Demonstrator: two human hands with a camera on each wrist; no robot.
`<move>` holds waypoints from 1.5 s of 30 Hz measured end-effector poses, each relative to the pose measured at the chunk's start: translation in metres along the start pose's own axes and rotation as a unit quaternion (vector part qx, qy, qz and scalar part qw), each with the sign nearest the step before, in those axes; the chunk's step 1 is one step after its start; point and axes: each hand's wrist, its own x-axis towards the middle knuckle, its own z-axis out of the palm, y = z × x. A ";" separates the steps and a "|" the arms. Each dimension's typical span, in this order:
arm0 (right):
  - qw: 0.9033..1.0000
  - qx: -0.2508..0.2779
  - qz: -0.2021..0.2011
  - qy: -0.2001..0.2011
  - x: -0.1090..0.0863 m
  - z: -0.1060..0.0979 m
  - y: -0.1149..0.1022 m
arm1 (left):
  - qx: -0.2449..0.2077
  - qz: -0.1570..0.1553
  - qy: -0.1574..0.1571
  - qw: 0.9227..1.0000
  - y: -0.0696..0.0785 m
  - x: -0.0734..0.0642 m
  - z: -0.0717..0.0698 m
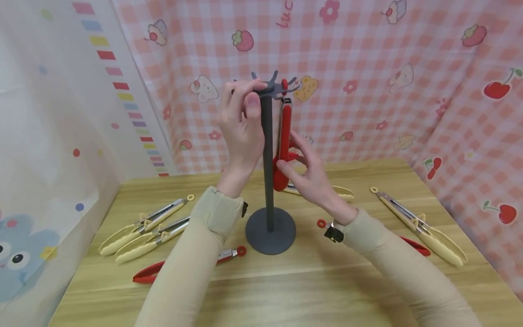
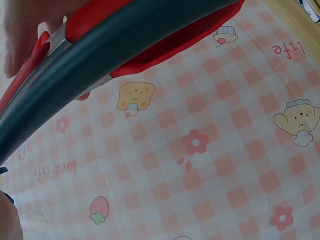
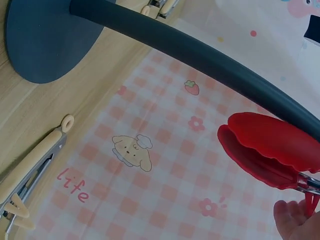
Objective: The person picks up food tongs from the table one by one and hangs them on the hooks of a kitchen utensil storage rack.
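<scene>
- Grey stand [image 1: 268,181], centre of my feed: the left hand [image 1: 242,118] curls round its top; I judge a sideways push there could tip it.
- Red tongs [image 1: 286,141], at the stand's three o'clock: the right hand [image 1: 312,179] pinches their lower part; a hard downward tug might drag everything over.
- Hooks [image 1: 274,78]: the left hand masks those toward nine o'clock.
- Red ring [image 1: 284,85]: seemingly round a three o'clock hook; I can't tell how securely.

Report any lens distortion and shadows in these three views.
Head view: the stand's pole looks straight, and a soft shadow falls on the table near the right sleeve; left wrist view: the pole bows, probably lens distortion; right wrist view: the pole bows there too.
</scene>
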 end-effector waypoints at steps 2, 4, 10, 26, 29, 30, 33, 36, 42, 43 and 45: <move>1.000 -0.004 -0.005 0.002 0.000 -0.001 0.000 | 0.002 0.000 0.000 1.000 0.001 0.000 0.000; 1.000 -0.012 -0.011 0.002 0.000 -0.001 0.000 | 0.004 -0.001 0.000 1.000 0.000 0.001 0.000; 0.998 -0.035 -0.051 -0.002 -0.001 -0.003 0.003 | 0.002 -0.001 -0.001 1.000 0.001 0.000 0.000; 0.980 -0.158 -0.120 0.006 -0.011 -0.008 0.012 | 0.006 0.001 -0.025 1.000 0.003 0.001 -0.004; 0.978 -0.166 -0.127 0.007 -0.012 -0.010 0.015 | 0.011 0.001 -0.042 0.999 0.004 0.002 -0.009; 0.978 -0.167 -0.127 0.006 -0.013 -0.011 0.015 | 0.015 0.005 -0.047 0.999 0.004 0.002 -0.010; 0.977 -0.175 -0.125 0.004 -0.015 -0.015 0.016 | 0.027 0.022 -0.058 0.998 0.003 0.004 -0.014; 0.975 -0.183 -0.123 0.003 -0.018 -0.019 0.016 | 0.028 0.038 -0.073 0.996 0.001 0.008 -0.017; 0.974 -0.196 -0.110 0.000 -0.026 -0.032 0.018 | 0.025 0.051 -0.113 0.992 0.000 0.012 -0.020; 0.974 -0.199 -0.108 0.000 -0.028 -0.035 0.018 | 0.028 0.054 -0.120 0.991 -0.001 0.013 -0.021; 0.973 -0.205 -0.105 0.000 -0.032 -0.040 0.018 | 0.030 0.059 -0.134 0.989 -0.001 0.015 -0.021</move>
